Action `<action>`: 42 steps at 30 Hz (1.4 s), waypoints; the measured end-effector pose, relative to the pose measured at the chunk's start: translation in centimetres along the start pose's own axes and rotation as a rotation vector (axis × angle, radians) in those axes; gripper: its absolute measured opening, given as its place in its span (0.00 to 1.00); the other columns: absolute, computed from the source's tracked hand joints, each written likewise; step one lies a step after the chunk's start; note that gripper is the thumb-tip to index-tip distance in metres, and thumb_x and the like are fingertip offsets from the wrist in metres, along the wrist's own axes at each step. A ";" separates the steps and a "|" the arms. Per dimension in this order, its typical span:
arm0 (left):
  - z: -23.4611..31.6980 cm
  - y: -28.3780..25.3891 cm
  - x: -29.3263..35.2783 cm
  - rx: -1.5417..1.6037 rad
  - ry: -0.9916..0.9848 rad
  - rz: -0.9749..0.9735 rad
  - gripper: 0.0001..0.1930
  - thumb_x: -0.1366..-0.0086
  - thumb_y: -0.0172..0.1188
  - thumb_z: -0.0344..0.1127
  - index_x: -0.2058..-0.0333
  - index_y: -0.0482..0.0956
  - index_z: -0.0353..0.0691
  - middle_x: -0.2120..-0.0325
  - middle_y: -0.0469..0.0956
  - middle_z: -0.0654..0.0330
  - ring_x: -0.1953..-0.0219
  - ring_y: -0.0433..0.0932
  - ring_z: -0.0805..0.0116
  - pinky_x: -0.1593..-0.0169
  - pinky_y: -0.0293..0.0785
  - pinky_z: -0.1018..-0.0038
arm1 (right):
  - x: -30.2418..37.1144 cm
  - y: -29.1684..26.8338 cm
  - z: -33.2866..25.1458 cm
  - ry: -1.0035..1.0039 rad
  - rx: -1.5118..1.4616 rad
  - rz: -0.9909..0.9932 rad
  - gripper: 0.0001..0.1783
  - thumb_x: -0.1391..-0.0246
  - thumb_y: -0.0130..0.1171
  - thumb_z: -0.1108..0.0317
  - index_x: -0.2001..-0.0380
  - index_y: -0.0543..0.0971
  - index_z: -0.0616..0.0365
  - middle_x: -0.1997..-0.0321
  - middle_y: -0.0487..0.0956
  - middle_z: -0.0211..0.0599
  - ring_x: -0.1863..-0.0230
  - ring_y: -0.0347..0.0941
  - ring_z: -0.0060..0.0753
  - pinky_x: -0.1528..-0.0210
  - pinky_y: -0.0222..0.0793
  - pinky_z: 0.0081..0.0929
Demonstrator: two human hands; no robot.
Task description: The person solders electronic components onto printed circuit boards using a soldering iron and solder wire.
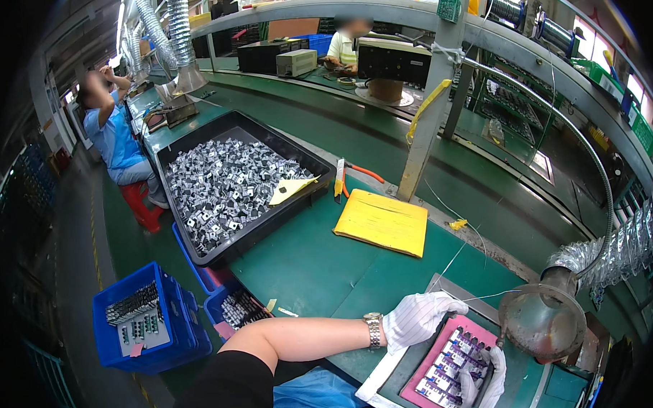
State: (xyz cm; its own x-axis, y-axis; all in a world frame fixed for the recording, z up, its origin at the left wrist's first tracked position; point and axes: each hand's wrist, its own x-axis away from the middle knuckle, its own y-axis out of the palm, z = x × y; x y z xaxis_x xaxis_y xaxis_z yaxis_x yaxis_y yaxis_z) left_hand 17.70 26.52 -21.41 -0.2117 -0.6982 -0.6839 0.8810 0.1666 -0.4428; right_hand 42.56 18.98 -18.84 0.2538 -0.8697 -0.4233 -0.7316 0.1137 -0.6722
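Note:
My left hand (418,321), in a white striped glove, reaches across from the lower left with its fingers pinched together at a thin silvery wire (481,297). Below its fingertips lies a pink pad (418,391) carrying rows of small white-and-purple circuit boards (447,369) with dark parts along their edges. At the right edge of the pad is my right hand (495,378), also gloved, its fingers curled over the boards. A dark slim thing shows by its fingers, too small to name. A pale frame (381,375) borders the work spot on the left.
A black tray (318,177) heaped with small metal-and-black parts stands at left, near orange-handled pliers (365,172) and a yellow pad (382,222). A metal fume funnel (543,322) sits close right of my hands. Blue crates (152,318) stand lower left. Two people work farther off.

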 end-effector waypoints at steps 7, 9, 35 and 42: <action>0.3 -0.3 0.0 0.031 0.011 0.035 0.17 0.38 0.49 0.24 0.54 0.78 0.47 0.61 0.81 0.59 0.63 0.81 0.58 0.64 0.78 0.68 | 1.4 0.0 1.8 0.128 -0.066 0.132 0.30 0.43 0.56 0.80 0.37 0.63 0.64 0.39 0.71 0.51 0.40 0.69 0.41 0.37 0.64 0.35; 0.3 -0.4 0.1 0.025 0.035 0.038 0.17 0.37 0.48 0.23 0.53 0.78 0.47 0.61 0.82 0.60 0.64 0.82 0.59 0.63 0.79 0.69 | 1.4 0.0 1.7 0.166 -0.091 0.161 0.29 0.41 0.54 0.79 0.36 0.63 0.62 0.40 0.71 0.50 0.41 0.69 0.41 0.38 0.66 0.34; 0.8 -0.7 0.2 0.057 0.046 -0.043 0.14 0.46 0.52 0.22 0.67 0.82 0.46 0.69 0.83 0.63 0.67 0.83 0.63 0.65 0.79 0.71 | 0.5 0.2 -2.1 0.288 -0.304 0.423 0.15 0.38 0.54 0.78 0.48 0.72 0.67 0.48 0.77 0.50 0.47 0.74 0.39 0.43 0.71 0.34; 0.8 -0.6 0.3 0.065 0.051 -0.051 0.13 0.47 0.53 0.22 0.67 0.83 0.47 0.70 0.83 0.63 0.68 0.82 0.63 0.65 0.79 0.71 | 0.5 0.4 -2.0 0.246 -0.255 0.452 0.15 0.40 0.56 0.78 0.49 0.74 0.67 0.49 0.78 0.48 0.47 0.74 0.38 0.41 0.70 0.34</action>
State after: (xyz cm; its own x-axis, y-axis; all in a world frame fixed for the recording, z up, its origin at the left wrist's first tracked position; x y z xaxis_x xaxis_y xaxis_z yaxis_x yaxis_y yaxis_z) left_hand 17.42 25.65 -20.95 -0.2767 -0.6681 -0.6907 0.8939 0.0849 -0.4402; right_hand 41.17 17.60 -18.10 -0.2522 -0.8513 -0.4602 -0.8704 0.4074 -0.2766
